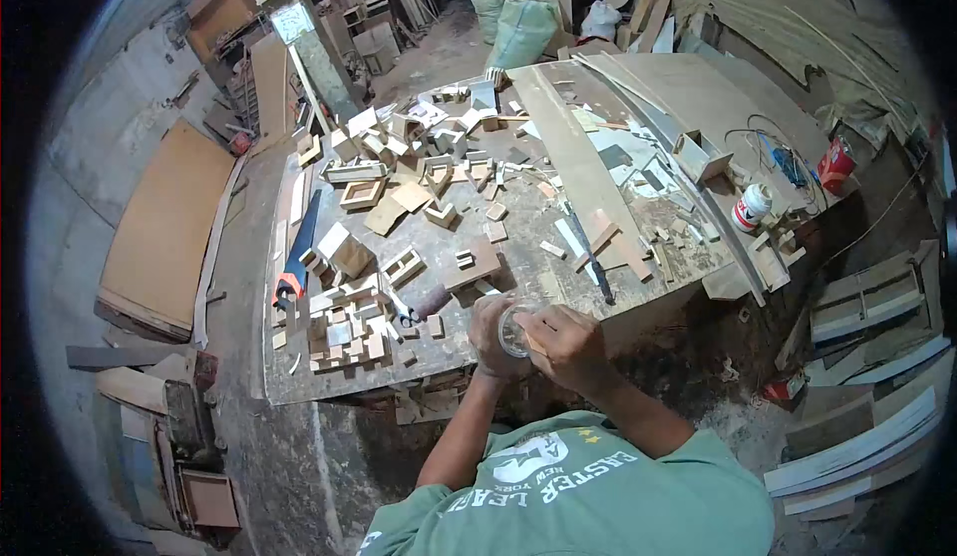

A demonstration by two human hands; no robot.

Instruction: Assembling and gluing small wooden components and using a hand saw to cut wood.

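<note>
Just off the table's front edge, my left hand (488,337) is wrapped round a small clear round container (514,350). My right hand (568,342) is closed, with its fingertips together at the container's rim; whatever they pinch is too small to make out. On the table just beyond my hands lie a flat brown wood block (475,267) and a dark, roughly cylindrical piece (432,303). To their left is a cluster of small pale wood blocks (349,332).
The worktable (518,197) carries many wood offcuts and small box frames. A handsaw (304,247) with an orange handle lies at its left edge. A long board (578,157) crosses the table. At the right stand a white bottle (751,207) and a red can (835,164).
</note>
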